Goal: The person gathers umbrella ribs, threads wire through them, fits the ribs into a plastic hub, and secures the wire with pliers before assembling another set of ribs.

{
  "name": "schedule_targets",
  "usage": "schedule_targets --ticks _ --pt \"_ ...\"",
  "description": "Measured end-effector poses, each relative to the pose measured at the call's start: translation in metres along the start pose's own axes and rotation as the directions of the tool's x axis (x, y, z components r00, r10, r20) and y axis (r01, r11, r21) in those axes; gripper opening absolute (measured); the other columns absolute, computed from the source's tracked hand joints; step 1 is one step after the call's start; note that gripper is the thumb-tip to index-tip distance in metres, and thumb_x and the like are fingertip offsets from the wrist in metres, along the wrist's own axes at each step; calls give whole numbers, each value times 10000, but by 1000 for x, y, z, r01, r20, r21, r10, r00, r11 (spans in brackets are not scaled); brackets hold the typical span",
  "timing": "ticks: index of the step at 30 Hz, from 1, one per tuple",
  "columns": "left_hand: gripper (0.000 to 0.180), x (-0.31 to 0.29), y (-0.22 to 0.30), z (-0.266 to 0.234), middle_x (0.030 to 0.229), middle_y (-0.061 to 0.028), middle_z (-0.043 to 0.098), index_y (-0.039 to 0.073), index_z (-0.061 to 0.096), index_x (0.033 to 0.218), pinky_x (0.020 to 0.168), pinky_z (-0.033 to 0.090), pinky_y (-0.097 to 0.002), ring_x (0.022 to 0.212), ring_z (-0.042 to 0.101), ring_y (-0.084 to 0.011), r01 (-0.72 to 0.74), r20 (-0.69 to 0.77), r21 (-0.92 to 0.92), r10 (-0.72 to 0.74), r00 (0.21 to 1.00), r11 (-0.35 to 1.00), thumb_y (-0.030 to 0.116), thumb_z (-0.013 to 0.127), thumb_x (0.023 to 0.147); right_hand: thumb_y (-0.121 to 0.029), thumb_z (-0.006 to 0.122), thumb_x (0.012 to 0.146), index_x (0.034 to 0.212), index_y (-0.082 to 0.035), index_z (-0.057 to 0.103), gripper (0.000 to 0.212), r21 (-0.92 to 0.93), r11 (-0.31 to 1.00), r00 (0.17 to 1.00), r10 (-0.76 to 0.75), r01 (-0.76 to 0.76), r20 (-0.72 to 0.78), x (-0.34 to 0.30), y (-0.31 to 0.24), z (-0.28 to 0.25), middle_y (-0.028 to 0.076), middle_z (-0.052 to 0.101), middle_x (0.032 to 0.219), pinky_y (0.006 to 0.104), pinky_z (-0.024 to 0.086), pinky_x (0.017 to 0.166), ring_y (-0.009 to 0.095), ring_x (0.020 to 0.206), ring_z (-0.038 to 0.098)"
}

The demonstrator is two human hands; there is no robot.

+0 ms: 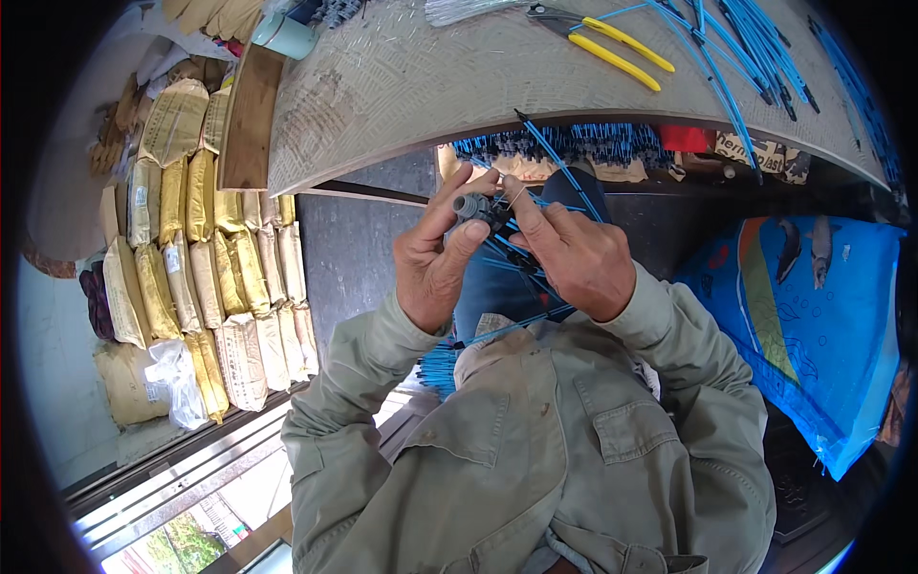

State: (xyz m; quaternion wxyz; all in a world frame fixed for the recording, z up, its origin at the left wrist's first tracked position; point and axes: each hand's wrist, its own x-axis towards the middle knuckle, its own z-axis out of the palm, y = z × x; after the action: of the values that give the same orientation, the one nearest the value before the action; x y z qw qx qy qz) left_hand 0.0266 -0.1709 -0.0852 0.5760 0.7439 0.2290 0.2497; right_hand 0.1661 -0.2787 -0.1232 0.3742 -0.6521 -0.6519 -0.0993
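Observation:
My left hand (435,263) is closed around a dark grey plastic fitting (470,207) with a ribbed, round end, held in front of my chest just off the table's near edge. Close beside it, my right hand (585,256) is closed too, its thumb and forefinger meeting near the fitting. A thin pale strand seems to show at those fingertips, too fine to name. Blue thin rods with black ends (559,158) fan out behind and below both hands, some lying across my lap. The fingers partly hide where rods and fitting meet.
On the table (382,96) lie yellow-handled pliers (626,59), more blue rods (751,48) and a pale green cup (285,36). Many rods sit in a box (602,172) below the table. Stacked sacks (201,277) stand left; a blue printed sack (813,316) hangs right.

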Motion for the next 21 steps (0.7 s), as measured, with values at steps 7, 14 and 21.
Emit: schedule_targets --ticks 7,14,21 --pt "369 -18 17 43 1254 -198 474 -33 422 1197 1030 260 -377 1260 342 -260 -2 -199 14 4 980 1000 229 409 937 -171 655 739 1270 -55 475 573 10 1000 996 -16 15 86 -4 -4 -13 22 430 638 252 397 427 117 508 455" --pt "320 -26 4 33 1244 -236 461 -11 379 1165 1035 248 -394 1246 356 -290 -112 -129 39 116 985 993 226 317 958 -161 646 757 1190 -41 538 462 241 967 994 62 -81 86 -6 -13 -15 52 490 678 274 423 459 168 529 493" --pt "341 -24 1 20 1244 -244 459 1 365 1162 1046 215 -426 1258 345 -319 -144 7 41 144 990 989 271 325 957 -99 678 729 1022 0 589 322 594 788 960 266 -162 -91 -23 -17 3 115 574 775 294 462 527 237 627 578"
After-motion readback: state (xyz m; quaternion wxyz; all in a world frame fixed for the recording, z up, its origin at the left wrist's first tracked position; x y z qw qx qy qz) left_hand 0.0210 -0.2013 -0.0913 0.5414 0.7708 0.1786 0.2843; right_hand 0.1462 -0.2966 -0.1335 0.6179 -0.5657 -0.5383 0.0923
